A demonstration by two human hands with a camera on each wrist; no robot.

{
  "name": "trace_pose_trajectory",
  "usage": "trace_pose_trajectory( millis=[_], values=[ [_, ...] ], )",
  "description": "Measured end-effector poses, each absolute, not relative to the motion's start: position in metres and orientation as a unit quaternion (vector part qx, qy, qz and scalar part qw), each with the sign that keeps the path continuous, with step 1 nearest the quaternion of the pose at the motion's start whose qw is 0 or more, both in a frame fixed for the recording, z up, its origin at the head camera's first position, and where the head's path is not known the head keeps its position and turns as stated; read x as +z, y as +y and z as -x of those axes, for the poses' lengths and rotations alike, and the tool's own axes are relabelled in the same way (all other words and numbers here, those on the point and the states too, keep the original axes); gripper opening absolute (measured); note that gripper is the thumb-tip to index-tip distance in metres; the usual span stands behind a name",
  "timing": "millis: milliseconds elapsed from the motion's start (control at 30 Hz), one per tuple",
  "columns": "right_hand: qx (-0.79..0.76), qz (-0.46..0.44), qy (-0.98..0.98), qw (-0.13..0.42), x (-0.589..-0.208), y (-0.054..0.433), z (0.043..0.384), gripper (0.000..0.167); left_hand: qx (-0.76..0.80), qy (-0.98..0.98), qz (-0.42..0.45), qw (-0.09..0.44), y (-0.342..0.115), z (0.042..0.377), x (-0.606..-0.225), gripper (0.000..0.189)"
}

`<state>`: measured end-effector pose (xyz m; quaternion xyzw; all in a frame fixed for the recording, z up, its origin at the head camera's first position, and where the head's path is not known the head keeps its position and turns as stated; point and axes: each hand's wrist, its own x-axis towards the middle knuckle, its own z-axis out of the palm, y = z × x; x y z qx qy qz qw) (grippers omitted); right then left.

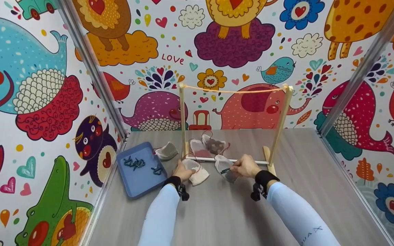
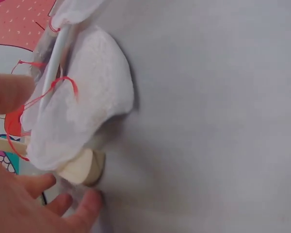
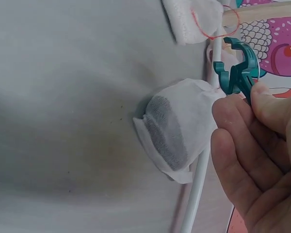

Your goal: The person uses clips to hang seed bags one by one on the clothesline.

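Your right hand point(image 1: 246, 166) pinches the green plastic clip point(image 3: 237, 65) by its lower end, between thumb and fingers; the mouth of this clip stands free. I think this grip is good: keep the thumb on the lower end, so the mouth is not covered. The grey-patched white pouch point(image 3: 179, 121) lies by the white rod point(image 3: 199, 189), near the clip. Whether clip and cloth touch, I cannot tell, so look from the side before you press the clip.

Your left hand point(image 1: 185, 172) has its fingers spread, gripping nothing, near the plain white pouch point(image 2: 99, 77) and the wooden foot point(image 2: 80, 167). If you lift this pouch, better take it by the cloth edge, because the thin red string point(image 2: 70, 81) could catch on your fingers. More clips point(image 1: 134, 163) lie in the blue tray point(image 1: 139, 189), at your left.
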<state>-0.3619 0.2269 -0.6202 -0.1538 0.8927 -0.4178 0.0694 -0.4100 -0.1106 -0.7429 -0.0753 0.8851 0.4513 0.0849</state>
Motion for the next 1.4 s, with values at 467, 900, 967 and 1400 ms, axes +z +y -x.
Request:
trace_pose_trajectory(
  millis=[467, 900, 967, 1400],
  values=[
    [-0.383, 0.193, 0.902, 0.048, -0.612, 0.219, 0.366, 0.017, 0.408, 0.903, -0.003, -0.136, -0.093, 0.399, -0.709, 0.014],
    [-0.315, 0.245, 0.914, -0.068, -0.536, 0.198, 0.376, 0.017, 0.274, 0.938, -0.120, -0.173, -0.060, 0.358, -0.540, 0.024],
    [-0.289, 0.268, 0.912, -0.109, -0.519, 0.196, 0.380, 0.016, 0.283, 0.929, -0.130, -0.198, -0.062, 0.363, -0.515, 0.027],
    [-0.100, 0.331, 0.876, -0.337, -0.395, 0.142, 0.390, 0.019, 0.260, 0.910, -0.102, -0.308, -0.068, 0.383, -0.389, 0.034]
  ],
)
